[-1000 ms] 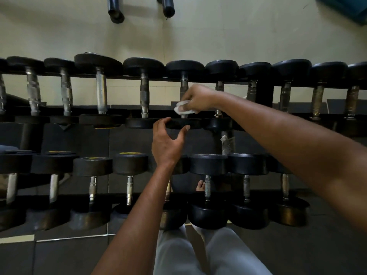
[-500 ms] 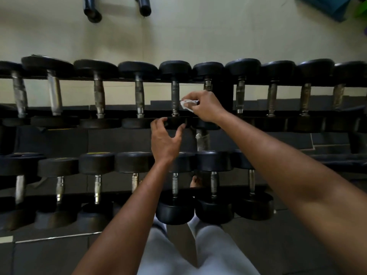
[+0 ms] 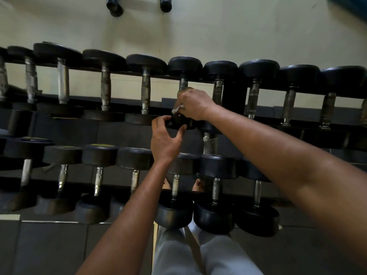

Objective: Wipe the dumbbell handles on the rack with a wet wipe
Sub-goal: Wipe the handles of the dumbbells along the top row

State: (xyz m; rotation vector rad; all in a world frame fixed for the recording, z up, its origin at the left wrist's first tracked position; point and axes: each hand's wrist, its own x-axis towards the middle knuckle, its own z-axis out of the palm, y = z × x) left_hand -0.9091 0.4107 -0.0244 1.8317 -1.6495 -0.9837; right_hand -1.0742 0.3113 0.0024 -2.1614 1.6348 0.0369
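the right hand (image 3: 193, 105) is curled round the worn steel handle (image 3: 183, 84) of a black rubber-headed dumbbell on the upper shelf, with the crumpled white wet wipe (image 3: 177, 109) pinched under its fingers; a corner of it pokes out at the lower left of the fist. the left hand (image 3: 164, 138) sits just below, fingers and thumb bent round the near black round head (image 3: 178, 122) of that same dumbbell, seemingly steadying it.

to do this stroke well, i'd judge the wipe should wrap most of the way round the bar and travel its full length between the two heads, with a twist of the wrist so the underside gets cleaned too. the steadying hold should stop the weight rolling on the rail.

outward, the black metal two-tier rack (image 3: 232, 96) carries a row of similar dumbbells on either side, their handles close together, so knuckles have little room. the neighbouring handle to the right (image 3: 217, 92) stands just beside the working fist. a lower row (image 3: 217, 166) sits under the forearms. the person's pale grey trousers (image 3: 198, 253) show at the bottom, and two dark tube ends (image 3: 115, 8) hang on the cream wall above.
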